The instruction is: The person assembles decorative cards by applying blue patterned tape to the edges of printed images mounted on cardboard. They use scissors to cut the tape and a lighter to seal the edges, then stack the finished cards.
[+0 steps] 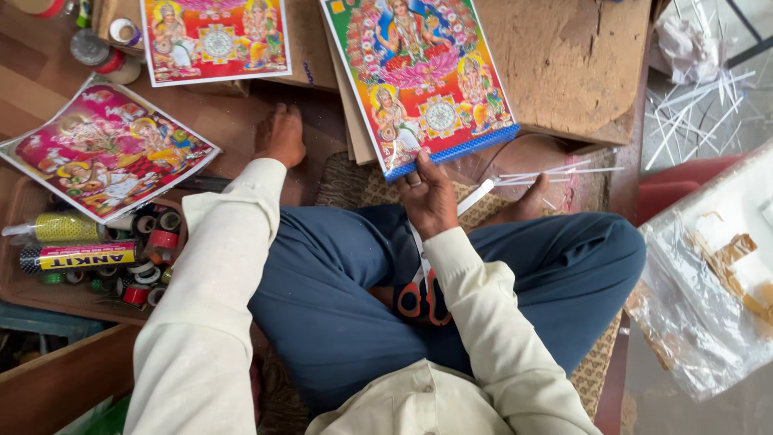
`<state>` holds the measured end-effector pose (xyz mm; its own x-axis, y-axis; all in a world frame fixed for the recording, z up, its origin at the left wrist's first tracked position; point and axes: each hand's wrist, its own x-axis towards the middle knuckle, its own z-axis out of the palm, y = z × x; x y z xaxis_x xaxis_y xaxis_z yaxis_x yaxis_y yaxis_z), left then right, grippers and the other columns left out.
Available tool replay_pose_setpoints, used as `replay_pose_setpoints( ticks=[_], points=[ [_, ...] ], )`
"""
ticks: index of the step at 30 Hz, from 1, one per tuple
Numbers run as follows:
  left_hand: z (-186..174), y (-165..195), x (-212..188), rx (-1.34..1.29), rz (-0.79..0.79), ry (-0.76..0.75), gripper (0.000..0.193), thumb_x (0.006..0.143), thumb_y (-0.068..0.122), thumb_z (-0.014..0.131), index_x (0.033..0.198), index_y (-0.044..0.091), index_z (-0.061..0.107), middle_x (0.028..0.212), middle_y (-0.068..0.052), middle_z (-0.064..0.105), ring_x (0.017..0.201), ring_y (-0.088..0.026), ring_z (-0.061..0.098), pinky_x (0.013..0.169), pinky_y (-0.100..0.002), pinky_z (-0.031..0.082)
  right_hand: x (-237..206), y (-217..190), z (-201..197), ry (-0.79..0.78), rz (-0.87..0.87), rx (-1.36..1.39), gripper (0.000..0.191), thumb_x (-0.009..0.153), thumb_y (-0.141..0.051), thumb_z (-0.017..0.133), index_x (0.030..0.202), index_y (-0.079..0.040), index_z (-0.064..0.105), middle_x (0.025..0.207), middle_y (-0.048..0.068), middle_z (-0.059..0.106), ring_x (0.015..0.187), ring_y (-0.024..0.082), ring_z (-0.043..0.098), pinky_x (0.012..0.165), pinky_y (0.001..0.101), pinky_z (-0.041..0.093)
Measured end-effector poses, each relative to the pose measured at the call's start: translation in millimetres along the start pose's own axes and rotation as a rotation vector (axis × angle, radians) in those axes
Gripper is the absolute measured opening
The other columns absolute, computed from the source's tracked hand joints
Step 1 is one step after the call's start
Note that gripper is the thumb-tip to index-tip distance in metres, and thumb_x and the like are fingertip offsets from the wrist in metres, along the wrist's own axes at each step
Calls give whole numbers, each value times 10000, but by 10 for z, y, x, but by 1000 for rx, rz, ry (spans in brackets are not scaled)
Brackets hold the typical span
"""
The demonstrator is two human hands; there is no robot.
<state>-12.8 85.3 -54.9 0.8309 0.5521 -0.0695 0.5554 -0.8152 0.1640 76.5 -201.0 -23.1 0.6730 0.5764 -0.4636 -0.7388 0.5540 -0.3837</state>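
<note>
Work surface: a wooden floor [32, 72] with a woven mat [354, 189] under the seated person. A worn fibreboard slab [564, 56] lies ahead. A wooden tray [24, 290] at left holds tape rolls [157, 234] and glitter tubes [76, 256]. Two further colourful religious prints lie on the left side: one [109, 149] over the tray edge, one [213, 36] further up. Thin white sticks [692, 105] are scattered at right, above a clear plastic bag [700, 298].

Right hand [427, 197]: extended forward over the crossed legs, fingers closed on the lower blue-bordered edge of a glossy religious print [423, 76], which rests tilted on the fibreboard slab. Orange-handled scissors [423, 298] lie in the lap, just below this forearm.

Left hand: sleeve [233, 234] reaches toward the floor beside a bare foot [280, 135]; the hand is hidden, so its finger state cannot be told.
</note>
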Motion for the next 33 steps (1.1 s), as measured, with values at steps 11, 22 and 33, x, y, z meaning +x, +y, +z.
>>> replay_pose_setpoints(
  ticks=[11, 22, 33],
  points=[
    [-1015, 633, -358, -957, -77, 530, 267, 881, 154, 815, 1082, 1, 730, 982, -116, 768, 885, -228, 755, 825, -346, 589, -291, -555, 105, -72, -268, -35, 413, 874, 7, 659, 1277, 2, 565, 1222, 131, 684, 1125, 268, 666, 1002, 426, 542],
    [-1394, 2284, -794, -1440, 271, -335, 387, 974, 262, 790, 1203, -12, 642, 956, -44, 682, 829, -111, 596, 724, -270, 464, -2238, -2483, -785, -140, -434, -465, 535, 832, 62, 706, 1352, 76, 585, 1284, 187, 696, 1155, 271, 679, 1075, 436, 522],
    [-603, 3131, -1832, -1843, 29, -501, 209, 947, 83, 747, 1082, -65, 686, 1048, -140, 760, 872, -155, 703, 810, -323, 584, -2814, -2593, -1309, 717, -1117, -1526, 911, 775, -208, 927, 1474, 98, 429, 1452, 276, 543, 1360, 357, 549, 1133, 448, 446]
  ],
)
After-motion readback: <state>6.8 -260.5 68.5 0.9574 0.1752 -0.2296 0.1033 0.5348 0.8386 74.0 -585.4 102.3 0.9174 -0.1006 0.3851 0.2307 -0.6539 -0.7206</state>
